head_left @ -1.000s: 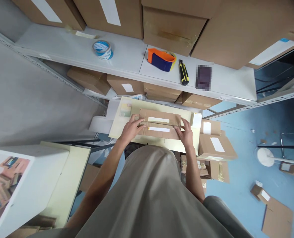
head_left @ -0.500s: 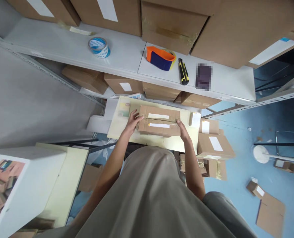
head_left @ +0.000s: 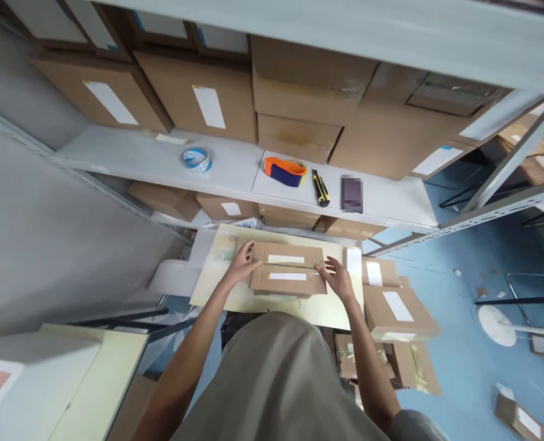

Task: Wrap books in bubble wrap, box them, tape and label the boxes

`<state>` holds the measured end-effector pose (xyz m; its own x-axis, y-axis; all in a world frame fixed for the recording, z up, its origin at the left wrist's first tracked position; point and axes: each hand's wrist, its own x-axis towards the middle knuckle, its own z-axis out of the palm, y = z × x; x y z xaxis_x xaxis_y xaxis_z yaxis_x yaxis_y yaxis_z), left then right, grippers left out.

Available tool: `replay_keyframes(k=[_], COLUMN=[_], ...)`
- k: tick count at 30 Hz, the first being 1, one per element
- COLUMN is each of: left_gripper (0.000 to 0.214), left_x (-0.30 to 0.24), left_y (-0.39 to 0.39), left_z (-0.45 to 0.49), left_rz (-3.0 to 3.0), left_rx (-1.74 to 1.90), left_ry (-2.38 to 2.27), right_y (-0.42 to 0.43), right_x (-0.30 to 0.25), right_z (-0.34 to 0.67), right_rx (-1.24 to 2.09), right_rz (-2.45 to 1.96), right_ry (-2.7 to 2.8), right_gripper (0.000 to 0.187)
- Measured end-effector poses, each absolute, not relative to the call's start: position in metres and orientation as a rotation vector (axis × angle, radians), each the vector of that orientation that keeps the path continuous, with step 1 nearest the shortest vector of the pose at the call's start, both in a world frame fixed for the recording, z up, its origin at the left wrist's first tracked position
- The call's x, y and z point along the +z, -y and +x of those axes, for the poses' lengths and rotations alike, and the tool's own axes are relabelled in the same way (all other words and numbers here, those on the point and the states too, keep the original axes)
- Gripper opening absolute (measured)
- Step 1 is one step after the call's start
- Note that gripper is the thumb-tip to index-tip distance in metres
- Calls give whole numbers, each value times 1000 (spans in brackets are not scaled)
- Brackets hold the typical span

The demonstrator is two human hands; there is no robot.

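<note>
A metal shelving unit [head_left: 230, 169] stacked with cartons fills the far side, its top cut off by the upper edge of the view. Below it stands a pale yellow table [head_left: 205, 288], its near edge partly hidden behind the person's clothing. A cardboard box [head_left: 287, 268] lies on the table between the hands, a lengthwise seam across its top; its underside is out of sight. The left hand [head_left: 241, 264] is open at the box's left end, thumb reaching to the seam, fingers parted and bent beside the far corner; how firmly they press is hard to tell. The right hand [head_left: 339, 282] is open too, thumb touching the seam's right end, the other fingers spread clear of the top. Two white labels [head_left: 287, 277] flank the seam, their print too small to read. On the shelf, a purple item [head_left: 351, 195] is blurred into blocks.
</note>
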<state>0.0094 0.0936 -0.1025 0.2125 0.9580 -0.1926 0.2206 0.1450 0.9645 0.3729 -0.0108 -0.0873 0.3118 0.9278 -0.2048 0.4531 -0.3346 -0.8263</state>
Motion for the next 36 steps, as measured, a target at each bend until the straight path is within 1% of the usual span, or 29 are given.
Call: replay_keyframes(k=[3, 6, 9, 12, 16, 19, 21, 24, 26, 27, 30, 32, 34, 36], left_gripper=[68, 54, 48, 45, 42, 41, 43, 47, 48, 47, 38, 31, 26, 19], left_x=[-64, -11, 42, 77, 82, 65, 50, 26, 11, 4, -6, -6, -2, 0], left_y=[-110, -132, -151, -156, -141, -122, -109, -88, -70, -60, -23, 2, 22, 36], left_z=[16, 37, 65, 86, 89, 79, 72, 60, 54, 51, 49, 51, 54, 55], left_rz=[1639, 1792, 1776, 1776, 1806, 1769, 1711, 1629, 1578, 1553, 1510, 1538, 1595, 1643], left_rx=[855, 998, 1119, 1227, 1227, 1168, 1151, 1219, 1308, 1346, 1412, 1432, 1441, 1420], left_ry=[-1260, -1236, -1211, -1243, -1273, -1281, -1284, -1225, -1139, -1103, -1103, -1174, -1239, -1282], right_y=[-12, -68, -145, -215, -262, -273, -273, -256, -226, -205, -124, -69, -25, 5], right_x=[-48, 9, 63, 93, 94, 84, 80, 75, 68, 62, 40, 24, 11, 0], right_z=[365, 342, 304, 264, 233, 232, 238, 250, 255, 255, 250, 241, 232, 224], right_rx=[622, 401, 183, 61, 65, 50, 60, 184, 381, 517, 1052, 1332, 1464, 1481], right_rz=[-1897, -1673, -1532, -1739, -2112, -2169, -2135, -2027, -1883, -1777, -1348, -1149, -1089, -1113], right_ry=[1491, 1734, 1991, 2200, 2248, 2226, 2243, 2197, 2072, 1989, 1657, 1441, 1292, 1220], right_gripper=[67, 56, 54, 56, 59, 55, 56, 62, 63, 64, 75, 76, 73, 72])
